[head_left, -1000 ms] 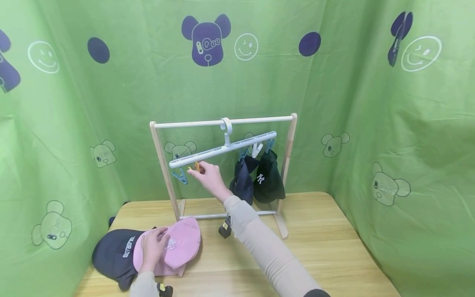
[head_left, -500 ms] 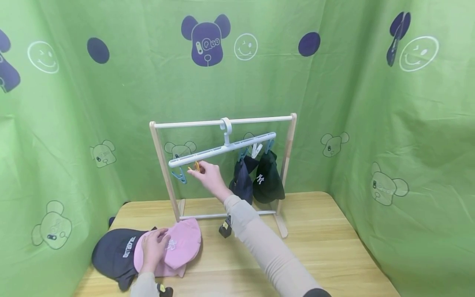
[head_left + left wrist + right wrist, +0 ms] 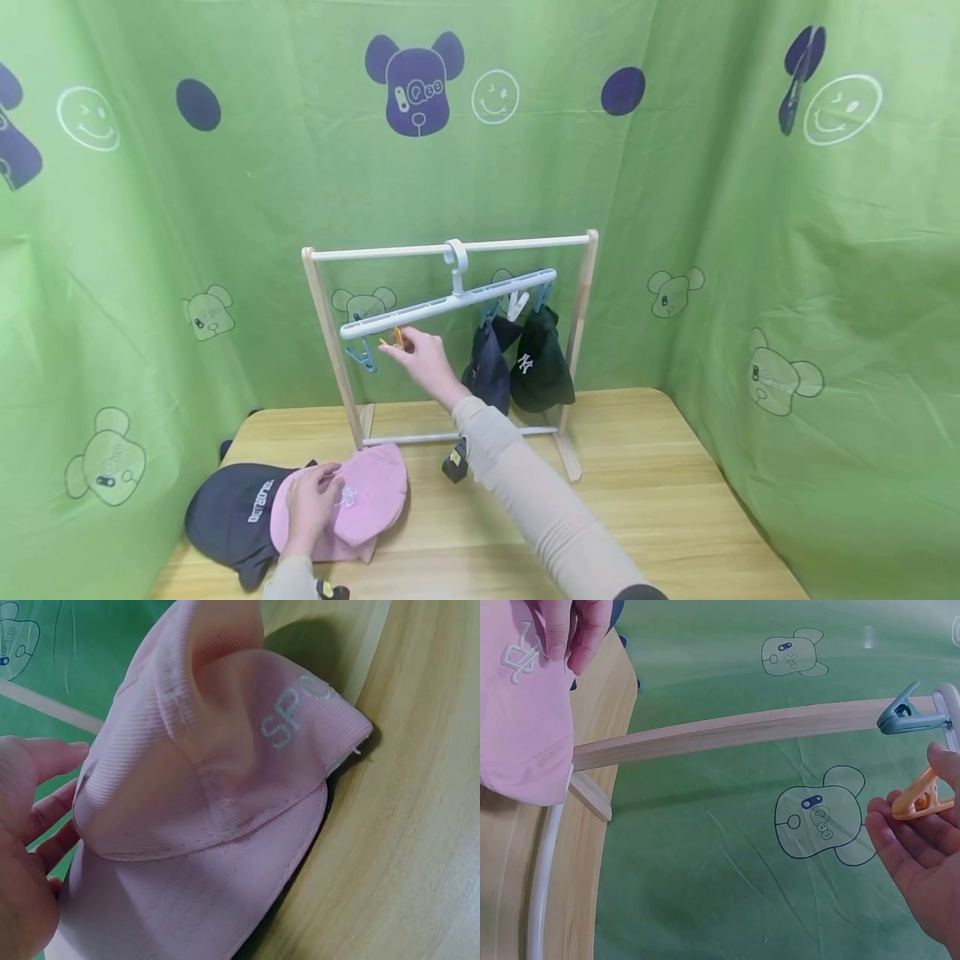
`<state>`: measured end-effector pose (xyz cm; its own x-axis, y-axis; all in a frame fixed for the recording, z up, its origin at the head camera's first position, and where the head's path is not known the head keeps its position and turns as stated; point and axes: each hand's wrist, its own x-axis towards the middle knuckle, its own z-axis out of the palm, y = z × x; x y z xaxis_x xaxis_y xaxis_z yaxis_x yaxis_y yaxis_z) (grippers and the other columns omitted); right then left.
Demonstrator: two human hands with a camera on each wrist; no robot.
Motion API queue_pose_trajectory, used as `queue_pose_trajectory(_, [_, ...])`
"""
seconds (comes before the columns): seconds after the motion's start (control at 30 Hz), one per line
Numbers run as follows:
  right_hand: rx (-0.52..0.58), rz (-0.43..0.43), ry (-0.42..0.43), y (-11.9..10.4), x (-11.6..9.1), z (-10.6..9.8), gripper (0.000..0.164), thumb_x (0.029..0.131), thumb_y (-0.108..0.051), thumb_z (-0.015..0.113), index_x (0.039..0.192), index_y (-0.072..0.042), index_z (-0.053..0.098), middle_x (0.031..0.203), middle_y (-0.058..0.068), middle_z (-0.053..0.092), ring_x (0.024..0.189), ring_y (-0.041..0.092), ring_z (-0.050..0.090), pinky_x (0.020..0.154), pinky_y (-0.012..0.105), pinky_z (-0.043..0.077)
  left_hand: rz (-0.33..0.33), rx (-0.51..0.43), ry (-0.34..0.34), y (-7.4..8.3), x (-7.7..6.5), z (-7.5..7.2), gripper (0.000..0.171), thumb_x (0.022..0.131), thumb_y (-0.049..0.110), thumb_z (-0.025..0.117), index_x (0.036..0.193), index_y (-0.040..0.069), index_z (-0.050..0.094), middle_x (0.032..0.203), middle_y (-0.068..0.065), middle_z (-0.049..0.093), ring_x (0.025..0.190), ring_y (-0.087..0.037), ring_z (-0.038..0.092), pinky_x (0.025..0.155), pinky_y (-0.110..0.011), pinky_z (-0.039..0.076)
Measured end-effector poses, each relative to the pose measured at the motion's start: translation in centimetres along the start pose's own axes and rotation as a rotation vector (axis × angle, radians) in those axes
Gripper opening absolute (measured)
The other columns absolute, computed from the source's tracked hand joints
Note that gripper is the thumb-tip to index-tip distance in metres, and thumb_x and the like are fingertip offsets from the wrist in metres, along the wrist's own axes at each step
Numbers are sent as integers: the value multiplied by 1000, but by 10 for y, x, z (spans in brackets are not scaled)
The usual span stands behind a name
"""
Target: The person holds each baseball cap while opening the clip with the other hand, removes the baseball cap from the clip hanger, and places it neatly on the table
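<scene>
Hands [image 3: 429, 362] [image 3: 309, 504] apart, orange clip [image 3: 922, 802] pinched, pink cap [image 3: 375, 492] touched

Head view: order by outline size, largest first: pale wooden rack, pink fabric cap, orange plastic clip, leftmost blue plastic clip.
Pale wooden rack
Pink fabric cap
Unsure: leftmost blue plastic clip; orange plastic clip, partly hidden by right hand

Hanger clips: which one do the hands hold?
The orange clip, in the right hand; the blue clips and white clip hang from the hanger, untouched.
</scene>
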<state>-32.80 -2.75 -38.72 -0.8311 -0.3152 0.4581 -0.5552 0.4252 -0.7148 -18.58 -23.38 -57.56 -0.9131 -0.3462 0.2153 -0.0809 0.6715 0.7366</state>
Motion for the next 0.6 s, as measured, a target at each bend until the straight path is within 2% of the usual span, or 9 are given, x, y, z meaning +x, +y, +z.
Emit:
queue_pose_trajectory(0.27, [-24,2,5,-1,1,1,26,87,-31,71,83,-7,62,72,6,66,59,6,46,53,14,38,20,-3,41,5,-1,-2,26,87,12,70,113,6,70,114,-18,70,115,-42,57,104,-57,35])
queue_pose_trajectory(0.6, [-19,0,0,-3,1,-1,25,87,-29,72,84,-6,64,75,7,69,59,6,48,53,13,39,67,-57,75,18,1,-3,26,87,11,70,112,2,69,118,-23,67,119,-45,55,108,-58,35])
